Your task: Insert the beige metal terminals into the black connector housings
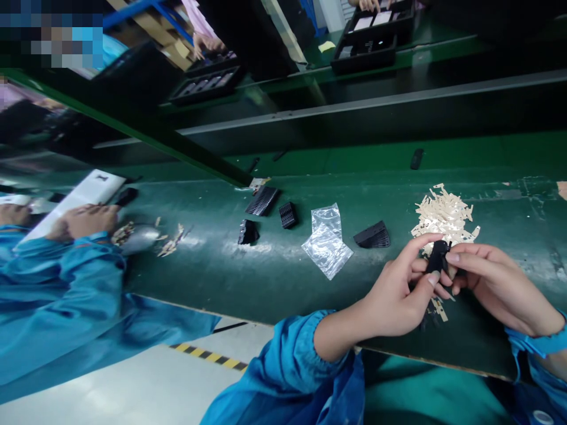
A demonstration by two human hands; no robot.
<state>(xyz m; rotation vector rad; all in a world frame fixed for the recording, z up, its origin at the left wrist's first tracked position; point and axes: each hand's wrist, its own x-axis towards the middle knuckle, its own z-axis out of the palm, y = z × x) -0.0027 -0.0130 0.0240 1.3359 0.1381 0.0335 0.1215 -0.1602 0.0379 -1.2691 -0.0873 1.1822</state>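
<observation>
My left hand [401,292] holds a small black part [437,257] between thumb and fingers, near the front edge of the green table. My right hand [496,280] pinches at the right side of this part, with its fingertips pressed together; whether a smaller piece is between them is hidden. Just behind my hands lies a heap of cream-coloured flat pieces [444,215]. A few more such pieces [439,310] lie below my fingers. Left of my hands, a fanned stack of black parts [372,235] rests on the table.
Clear plastic bags [328,242] lie mid-table, with black part stacks [263,200] further left. A green post [190,154] slants down to the table. At the left, a co-worker's hands [91,221] touch a white board [84,198]. Black trays [365,35] stand across the back.
</observation>
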